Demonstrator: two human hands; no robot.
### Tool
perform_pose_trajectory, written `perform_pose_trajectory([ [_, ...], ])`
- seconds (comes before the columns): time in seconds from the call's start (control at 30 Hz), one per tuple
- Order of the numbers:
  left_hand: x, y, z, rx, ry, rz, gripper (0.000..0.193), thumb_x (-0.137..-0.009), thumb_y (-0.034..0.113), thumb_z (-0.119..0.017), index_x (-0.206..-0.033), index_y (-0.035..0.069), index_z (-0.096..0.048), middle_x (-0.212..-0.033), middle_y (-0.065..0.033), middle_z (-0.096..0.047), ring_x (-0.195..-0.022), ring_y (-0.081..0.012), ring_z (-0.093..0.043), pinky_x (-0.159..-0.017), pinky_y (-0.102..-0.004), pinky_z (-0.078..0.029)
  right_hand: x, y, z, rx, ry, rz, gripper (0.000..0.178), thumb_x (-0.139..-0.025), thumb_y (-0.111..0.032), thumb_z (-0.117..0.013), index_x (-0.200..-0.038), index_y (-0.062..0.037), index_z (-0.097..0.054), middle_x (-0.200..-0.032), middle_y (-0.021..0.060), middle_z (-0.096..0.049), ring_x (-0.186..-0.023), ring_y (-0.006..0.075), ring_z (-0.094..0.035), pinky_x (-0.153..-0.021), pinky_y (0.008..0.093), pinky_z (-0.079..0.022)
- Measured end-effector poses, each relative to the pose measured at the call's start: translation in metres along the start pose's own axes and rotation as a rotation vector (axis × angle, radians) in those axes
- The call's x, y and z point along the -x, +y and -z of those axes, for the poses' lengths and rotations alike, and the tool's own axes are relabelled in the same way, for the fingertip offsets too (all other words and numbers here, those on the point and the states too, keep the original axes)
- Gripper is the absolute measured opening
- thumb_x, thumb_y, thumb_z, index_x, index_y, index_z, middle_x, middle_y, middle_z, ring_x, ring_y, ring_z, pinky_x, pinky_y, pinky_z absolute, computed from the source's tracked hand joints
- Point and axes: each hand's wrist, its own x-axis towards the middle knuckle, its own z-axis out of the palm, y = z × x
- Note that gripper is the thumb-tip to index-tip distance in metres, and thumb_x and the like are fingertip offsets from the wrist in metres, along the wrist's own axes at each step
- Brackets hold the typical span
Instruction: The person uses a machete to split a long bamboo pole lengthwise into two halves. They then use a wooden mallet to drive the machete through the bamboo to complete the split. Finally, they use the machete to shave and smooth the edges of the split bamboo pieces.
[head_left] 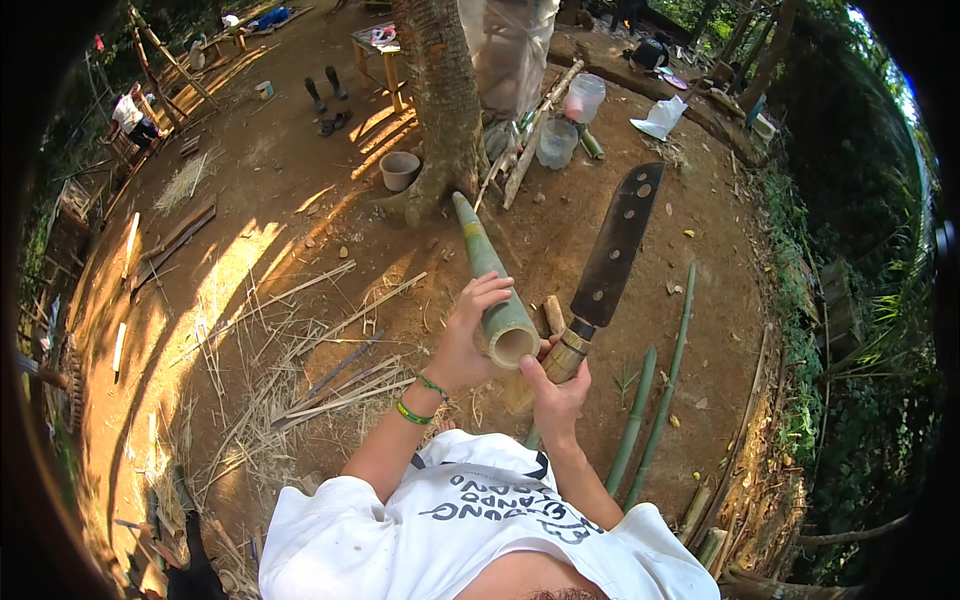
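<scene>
A thick green bamboo pole (481,253) points away from me, its hollow cut end toward my body and its far end by the foot of a tree. My left hand (468,325) is wrapped around it near the cut end. In my right hand (558,395) is the wooden handle of a machete (617,245). Its broad dark blade, with several holes along it, points up and away to the right of the bamboo. The right thumb lies at the rim of the cut end. Some right-hand fingers are hidden behind the bamboo and handle.
Beyond stands a tree trunk (440,90), with a bucket (400,171) and clear plastic containers (557,143) nearby. Split bamboo strips (345,400) litter the ground at left. Thin green bamboo poles (632,420) lie at right. A person (130,118) is far left.
</scene>
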Motion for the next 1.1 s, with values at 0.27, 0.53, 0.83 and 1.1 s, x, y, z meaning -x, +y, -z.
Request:
perform_pose_trajectory([
  [0.27, -0.005, -0.011, 0.007, -0.083, -0.187, -0.069, 0.068, -0.066, 0.021, -0.091, -0.126, 0.012, -0.06, -0.129, -0.0083, -0.066, -0.133, -0.0317, -0.058, -0.121, -0.0599, -0.032, 0.0, -0.009, 0.003, 0.137, -0.056, 0.011, 0.042, -0.083, -0.01, -0.087, -0.114, 0.0016, -0.061, -0.101, 0.0077, -0.073, -0.086, 0.0101, -0.067, -0.076, 0.0264, -0.055],
  [0.53, -0.037, -0.011, 0.024, -0.024, -0.444, -0.081, 0.059, -0.064, 0.02, -0.092, -0.115, 0.011, -0.064, -0.114, -0.0077, -0.07, -0.113, -0.0305, -0.067, -0.119, -0.0574, -0.036, 0.002, -0.009, 0.0, 0.161, -0.073, -0.03, 0.04, -0.085, -0.012, -0.086, -0.114, 0.0005, -0.061, -0.097, 0.0029, -0.068, -0.083, 0.0072, -0.062, -0.073, 0.0246, -0.052],
  [0.83, -0.055, -0.011, 0.03, -0.012, -0.442, -0.098, 0.058, -0.063, 0.017, -0.09, -0.114, 0.009, -0.065, -0.113, -0.0073, -0.07, -0.11, -0.0313, -0.067, -0.117, -0.0539, -0.039, -0.011, -0.014, -0.012, 0.088, -0.07, -0.017, 0.036, -0.088, -0.014, -0.084, -0.11, -0.0018, -0.058, -0.09, 0.0015, -0.066, -0.077, 0.0058, -0.061, -0.067, 0.0239, -0.05],
  [1.1, -0.066, -0.018, 0.014, 0.019, -0.295, -0.103, 0.054, -0.067, 0.015, -0.089, -0.115, 0.008, -0.066, -0.111, -0.0061, -0.071, -0.108, -0.0282, -0.069, -0.117, -0.0499, -0.04, 0.002, -0.026, 0.02, 0.113, -0.172, 0.15, 0.033, -0.094, -0.005, -0.072, -0.122, -0.0002, -0.056, -0.083, -0.0008, -0.063, -0.072, 0.0042, -0.057, -0.062, 0.023, -0.046],
])
